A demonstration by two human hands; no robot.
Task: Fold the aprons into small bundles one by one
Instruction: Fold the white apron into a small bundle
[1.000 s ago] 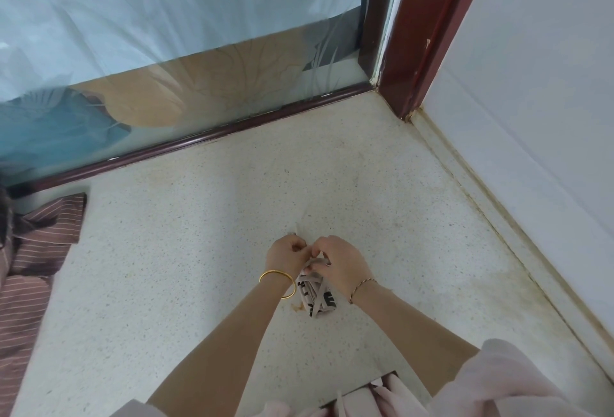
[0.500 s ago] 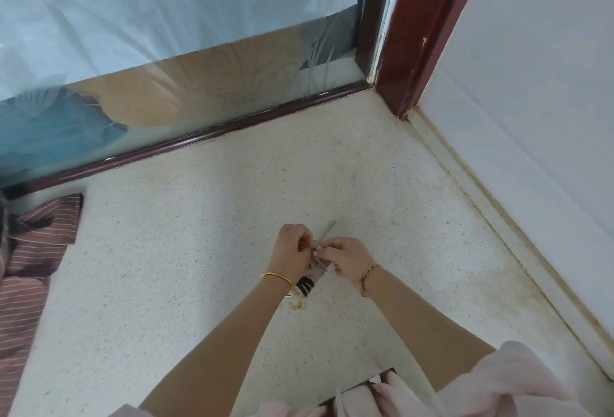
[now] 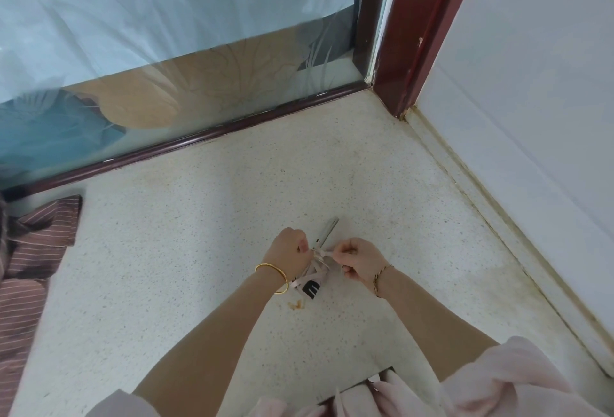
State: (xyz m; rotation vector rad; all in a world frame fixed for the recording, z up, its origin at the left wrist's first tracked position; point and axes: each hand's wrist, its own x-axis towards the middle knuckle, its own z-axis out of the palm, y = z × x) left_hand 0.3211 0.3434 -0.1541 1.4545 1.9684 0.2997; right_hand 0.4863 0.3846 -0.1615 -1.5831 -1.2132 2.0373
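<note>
A small pale pink apron bundle (image 3: 311, 283) with a black printed patch hangs between my hands above the speckled floor. My left hand (image 3: 288, 252) grips the bundle's top at its left, fingers curled. My right hand (image 3: 360, 258) pinches a pink strap (image 3: 324, 253) at the top of the bundle and holds it taut to the right. Another strap end (image 3: 329, 228) sticks up and away behind my hands. Most of the bundle is hidden by my left wrist.
A brown striped apron (image 3: 31, 257) lies crumpled at the left edge of the floor. A glass panel with a dark red frame (image 3: 212, 134) runs along the back, a white wall (image 3: 531, 117) along the right. Pink cloth (image 3: 498, 383) lies at the bottom right.
The bundle has been lifted and turned, and my hands have drawn apart. My right hand now pulls a strap to the right, and a strap end has come out behind the hands.
</note>
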